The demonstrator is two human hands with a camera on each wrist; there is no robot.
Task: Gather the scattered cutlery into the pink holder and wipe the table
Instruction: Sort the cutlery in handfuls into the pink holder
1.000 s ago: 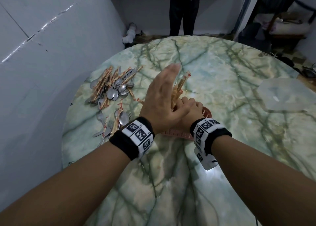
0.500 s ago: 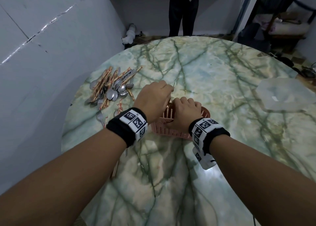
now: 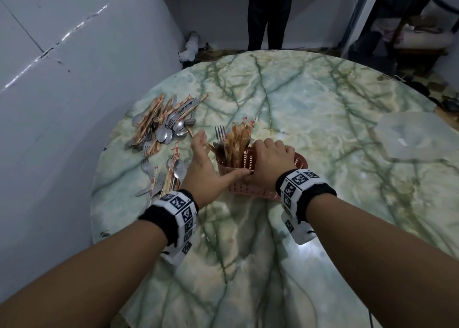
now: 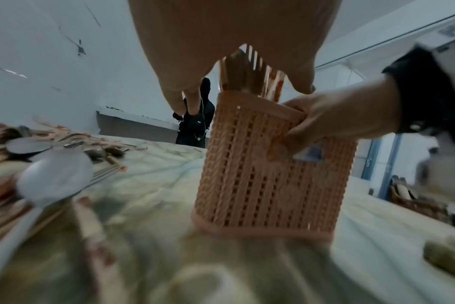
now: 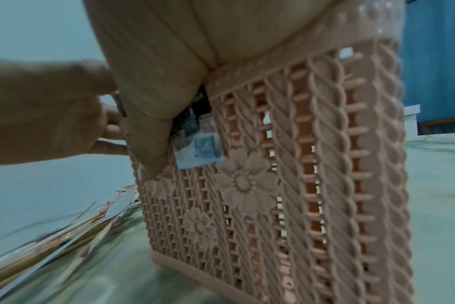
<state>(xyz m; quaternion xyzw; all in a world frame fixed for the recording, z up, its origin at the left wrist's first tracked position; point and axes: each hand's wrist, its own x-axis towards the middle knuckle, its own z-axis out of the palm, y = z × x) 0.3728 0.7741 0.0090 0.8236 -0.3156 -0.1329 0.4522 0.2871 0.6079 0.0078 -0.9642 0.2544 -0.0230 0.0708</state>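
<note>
The pink lattice holder point(image 3: 248, 188) stands upright on the marble table point(image 3: 323, 109), with wrapped chopsticks point(image 3: 238, 141) and a fork point(image 3: 220, 131) sticking out of it. My right hand point(image 3: 268, 159) grips its rim, fingers curled over the top and thumb on the near wall point(image 5: 153, 131). My left hand point(image 3: 206, 164) lies open just left of the holder, fingers straight and thumb stretched to the near rim. Two heaps of loose spoons, forks and wrapped chopsticks lie to the left: a far heap point(image 3: 161, 124) and a near heap point(image 3: 169, 176). A spoon point(image 4: 55, 176) lies close under my left wrist.
A white wall point(image 3: 74, 92) runs close along the table's left edge. A pale, translucent flat thing point(image 3: 417, 136) lies at the table's right side. A person in dark clothes point(image 3: 268, 15) stands beyond the far edge. Furniture fills the far right corner.
My left hand, earlier raised over the holder and then pressing down on its top, has come off to the left and opened. Chopsticks and a fork now show upright. The right hand kept its grip.
</note>
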